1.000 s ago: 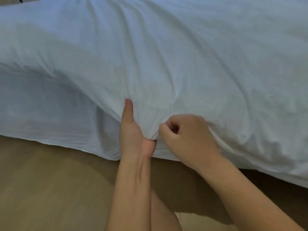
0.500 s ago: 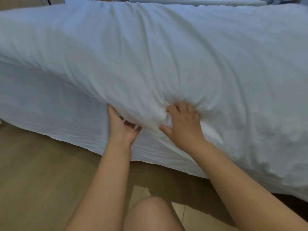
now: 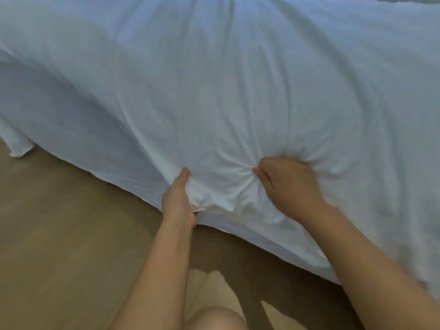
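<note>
Hands [image 3: 179,201] [image 3: 289,186], each grip bunching white sheet [image 3: 214,103]

Could not see the fingers of the left hand [image 3: 179,201], tucked under the hem of the white sheet [image 3: 214,96]. Could not make out the fingertips of the right hand [image 3: 291,186], buried in bunched cloth. Cropped the sheet at three edges, the knee [image 3: 215,318] at the bottom.

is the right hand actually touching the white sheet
Touching. The head view shows the right hand gripping a bunch of the white sheet, with creases radiating from its curled fingers.
</note>
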Motion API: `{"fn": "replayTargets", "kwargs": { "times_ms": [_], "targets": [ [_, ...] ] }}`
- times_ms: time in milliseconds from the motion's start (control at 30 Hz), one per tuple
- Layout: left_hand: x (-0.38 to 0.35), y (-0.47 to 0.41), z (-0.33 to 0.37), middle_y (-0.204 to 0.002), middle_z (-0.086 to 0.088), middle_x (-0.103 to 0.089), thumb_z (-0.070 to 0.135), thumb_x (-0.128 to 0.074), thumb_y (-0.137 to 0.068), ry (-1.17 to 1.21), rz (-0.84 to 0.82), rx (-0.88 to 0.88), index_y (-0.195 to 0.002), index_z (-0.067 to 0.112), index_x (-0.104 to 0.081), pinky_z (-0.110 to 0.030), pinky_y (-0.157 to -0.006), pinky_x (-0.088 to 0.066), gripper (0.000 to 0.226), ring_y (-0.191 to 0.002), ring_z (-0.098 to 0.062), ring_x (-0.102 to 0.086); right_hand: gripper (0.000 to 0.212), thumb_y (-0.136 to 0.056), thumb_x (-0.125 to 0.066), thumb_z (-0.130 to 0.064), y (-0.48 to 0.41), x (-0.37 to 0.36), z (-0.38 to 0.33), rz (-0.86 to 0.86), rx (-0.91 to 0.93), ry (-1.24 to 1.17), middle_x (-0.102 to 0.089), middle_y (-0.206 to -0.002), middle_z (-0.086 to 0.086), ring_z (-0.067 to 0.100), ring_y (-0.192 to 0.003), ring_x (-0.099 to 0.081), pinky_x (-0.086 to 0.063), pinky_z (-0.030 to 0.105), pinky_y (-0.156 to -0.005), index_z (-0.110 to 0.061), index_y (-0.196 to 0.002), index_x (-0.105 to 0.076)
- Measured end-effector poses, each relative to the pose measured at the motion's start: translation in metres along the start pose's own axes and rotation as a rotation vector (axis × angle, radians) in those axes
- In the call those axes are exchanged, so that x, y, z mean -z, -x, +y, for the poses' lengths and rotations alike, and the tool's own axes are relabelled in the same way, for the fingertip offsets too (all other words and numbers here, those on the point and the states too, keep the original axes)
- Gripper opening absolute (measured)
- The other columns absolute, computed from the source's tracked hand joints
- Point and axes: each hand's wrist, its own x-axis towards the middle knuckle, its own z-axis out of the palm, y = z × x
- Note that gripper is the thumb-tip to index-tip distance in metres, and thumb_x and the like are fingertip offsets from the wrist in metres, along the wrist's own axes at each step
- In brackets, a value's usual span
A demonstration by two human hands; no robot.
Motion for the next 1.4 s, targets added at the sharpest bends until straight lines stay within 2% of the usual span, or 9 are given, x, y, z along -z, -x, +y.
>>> {"fn": "replayTargets", "kwargs": {
  "times_ms": [100, 233, 367, 500, 600, 800, 1033, 1200, 1400],
  "targets": [
    [-0.013, 0.005, 0.024, -0.091, 0.000, -0.074, 0.023, -0.073, -0.078, -0.050, 0.076, -0.124, -0.089, 0.017, -0.069, -0.027, -0.061, -0.054, 0.013, -0.087, -0.024, -0.068, 0.034, -0.101, -0.032, -0.034, 0.008, 0.013, -0.017, -0.050, 0.008, -0.118, -0.031, -0.058, -0.011, 0.009, -0.051, -0.030, -0.024, 0.031, -0.053, -0.018, -0.070, -0.033],
    [-0.009, 0.038, 0.069, -0.099, -0.006, -0.073, 0.017, -0.077, -0.061, 0.281, -0.271, -0.218, -0.086, 0.015, -0.078, -0.036, -0.075, -0.056, 0.025, -0.095, -0.027, -0.069, 0.034, -0.098, -0.034, -0.032, 0.008, 0.055, -0.038, 0.084, 0.011, -0.284, -0.033, -0.054, -0.012, 0.006, -0.046, -0.034, -0.028, 0.023, -0.044, -0.019, -0.067, -0.037],
    [0.019, 0.047, 0.049, -0.103, -0.016, -0.070, 0.012, -0.065, -0.080, 0.123, 0.267, 0.142, -0.097, 0.004, -0.071, -0.025, -0.057, -0.054, 0.020, -0.073, -0.022, -0.071, 0.032, -0.102, -0.025, -0.034, -0.004, 0.070, -0.046, -0.547, -0.092, -0.150, -0.040, -0.067, -0.011, 0.011, -0.061, -0.042, -0.028, 0.029, -0.058, -0.023, -0.072, -0.034],
    [-0.006, 0.022, 0.053, -0.093, -0.010, -0.070, 0.009, -0.063, -0.082, 0.115, 0.376, 0.274, -0.112, 0.001, -0.064, -0.028, -0.065, -0.053, 0.031, -0.077, -0.023, -0.067, 0.031, -0.102, -0.028, -0.033, -0.019, 0.073, -0.051, -0.713, -0.133, -0.092, -0.040, -0.068, -0.008, 0.015, -0.069, -0.044, -0.030, 0.029, -0.063, -0.017, -0.078, -0.039],
    [-0.033, 0.019, 0.062, -0.093, -0.008, -0.072, 0.008, -0.060, -0.083, 0.104, 0.180, 0.239, -0.111, 0.002, -0.066, -0.022, -0.061, -0.055, 0.030, -0.087, -0.022, -0.069, 0.024, -0.097, -0.042, -0.032, -0.036, 0.076, -0.051, -0.680, -0.113, -0.207, -0.048, -0.074, -0.005, 0.018, -0.076, -0.049, -0.039, 0.031, -0.067, -0.014, -0.082, -0.046],
    [-0.055, 0.012, 0.073, -0.128, -0.008, -0.060, 0.029, -0.050, -0.096, 0.292, -0.025, 0.250, -0.130, 0.009, -0.054, -0.035, -0.102, -0.044, 0.040, -0.118, -0.021, -0.058, 0.007, -0.090, -0.054, -0.021, -0.079, 0.074, -0.051, -0.556, -0.102, -0.339, -0.052, -0.091, -0.003, 0.014, -0.085, -0.049, -0.037, 0.021, -0.075, -0.015, -0.094, -0.052],
    [-0.093, 0.076, 0.097, -0.098, 0.014, -0.072, 0.050, -0.059, -0.085, 0.013, 0.221, 0.002, -0.097, 0.032, -0.071, -0.010, -0.068, -0.051, 0.025, -0.092, -0.001, -0.067, 0.013, -0.078, -0.047, -0.012, -0.112, 0.114, -0.047, -0.490, -0.064, -0.545, -0.045, -0.074, -0.010, 0.013, -0.070, -0.042, -0.035, 0.020, -0.068, -0.022, -0.072, -0.042],
    [-0.045, 0.054, 0.085, -0.093, 0.004, -0.067, 0.037, -0.061, -0.088, -0.117, 0.674, 0.261, -0.099, 0.015, -0.067, -0.021, -0.069, -0.050, 0.025, -0.084, -0.011, -0.065, 0.041, -0.084, -0.058, -0.019, -0.119, 0.112, -0.059, -0.812, 0.169, -0.129, -0.040, -0.129, 0.007, 0.026, -0.117, -0.035, -0.024, 0.028, -0.098, -0.012, -0.123, -0.049],
    [-0.052, -0.019, 0.109, -0.085, -0.011, -0.061, 0.008, -0.056, -0.070, 0.078, 0.518, 0.216, -0.081, 0.010, -0.060, -0.029, -0.071, -0.046, 0.012, -0.085, -0.026, -0.059, 0.044, -0.087, -0.055, -0.017, -0.155, 0.100, -0.065, -0.828, 0.200, -0.224, -0.039, -0.131, 0.009, 0.024, -0.116, -0.033, -0.021, 0.019, -0.089, -0.011, -0.129, -0.044]
  ]
}}
